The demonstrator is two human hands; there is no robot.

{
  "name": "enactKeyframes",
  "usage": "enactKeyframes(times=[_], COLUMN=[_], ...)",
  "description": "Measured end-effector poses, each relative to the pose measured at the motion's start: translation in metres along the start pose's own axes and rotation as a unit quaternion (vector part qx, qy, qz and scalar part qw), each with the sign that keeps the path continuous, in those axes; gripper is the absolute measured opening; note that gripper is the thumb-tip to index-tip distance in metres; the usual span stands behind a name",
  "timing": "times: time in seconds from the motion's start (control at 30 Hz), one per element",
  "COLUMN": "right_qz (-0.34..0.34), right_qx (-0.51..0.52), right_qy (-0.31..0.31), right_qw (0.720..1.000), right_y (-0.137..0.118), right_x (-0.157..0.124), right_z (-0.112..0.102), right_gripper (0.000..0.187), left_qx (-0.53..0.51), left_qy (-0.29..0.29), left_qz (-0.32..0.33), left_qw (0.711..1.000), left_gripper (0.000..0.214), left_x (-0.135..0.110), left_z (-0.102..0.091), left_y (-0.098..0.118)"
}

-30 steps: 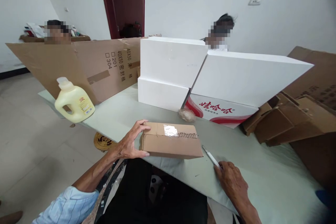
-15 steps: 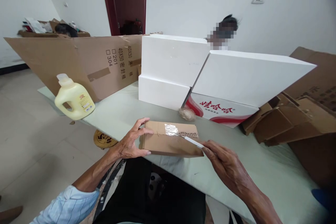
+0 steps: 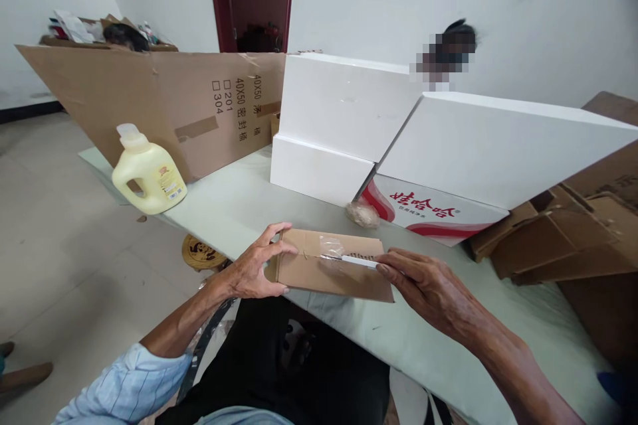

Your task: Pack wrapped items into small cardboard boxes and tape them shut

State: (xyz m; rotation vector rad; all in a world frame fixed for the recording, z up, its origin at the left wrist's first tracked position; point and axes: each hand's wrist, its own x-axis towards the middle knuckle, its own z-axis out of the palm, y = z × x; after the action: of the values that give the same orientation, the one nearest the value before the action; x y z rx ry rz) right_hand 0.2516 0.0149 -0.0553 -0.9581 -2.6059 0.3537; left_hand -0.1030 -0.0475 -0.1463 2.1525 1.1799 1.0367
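Small cardboard box (image 3: pixel 329 269) lies between left hand (image 3: pixel 252 269) and right hand (image 3: pixel 423 282).

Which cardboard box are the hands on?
The small taped box at the table's near edge: left hand grips its end, right hand holds a white tool on top. Others sit untouched at right.

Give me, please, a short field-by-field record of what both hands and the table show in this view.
Left: the left hand clasps the left end of the small cardboard box, thumb in front, fingers on top.
Right: the right hand holds a thin white blade, which lies along the box's taped top seam.
Surface: the box lies at the near edge of the pale table.
Behind: white foam boxes, a leaning cardboard sheet, a red-and-white carton.
Left side: a yellow bottle, upright, capped.
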Motion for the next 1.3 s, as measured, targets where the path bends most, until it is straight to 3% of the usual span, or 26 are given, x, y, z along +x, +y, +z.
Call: enactKeyframes(times=[0.33,1.03,1.3], right_qz=[-0.042,-0.044,-0.065], right_qx=[-0.028,-0.134,-0.201], right_qy=[-0.019,-0.095,-0.054], right_qw=[0.999,0.986,0.976], right_y=[-0.003,-0.009,-0.013], right_x=[0.017,0.039,0.044], right_z=[-0.007,-0.013,-0.003], right_gripper=[0.037,0.053,0.055], left_qx=[0.013,0.012,0.018], left_qy=[-0.027,-0.032,-0.031], left_qz=[-0.040,-0.025,-0.034], left_qw=[0.999,0.999,0.999], left_gripper=[0.065,0.066,0.064], left_x=[-0.001,0.002,0.001], left_z=[-0.002,-0.002,-0.003], left_y=[0.004,0.001,0.002])
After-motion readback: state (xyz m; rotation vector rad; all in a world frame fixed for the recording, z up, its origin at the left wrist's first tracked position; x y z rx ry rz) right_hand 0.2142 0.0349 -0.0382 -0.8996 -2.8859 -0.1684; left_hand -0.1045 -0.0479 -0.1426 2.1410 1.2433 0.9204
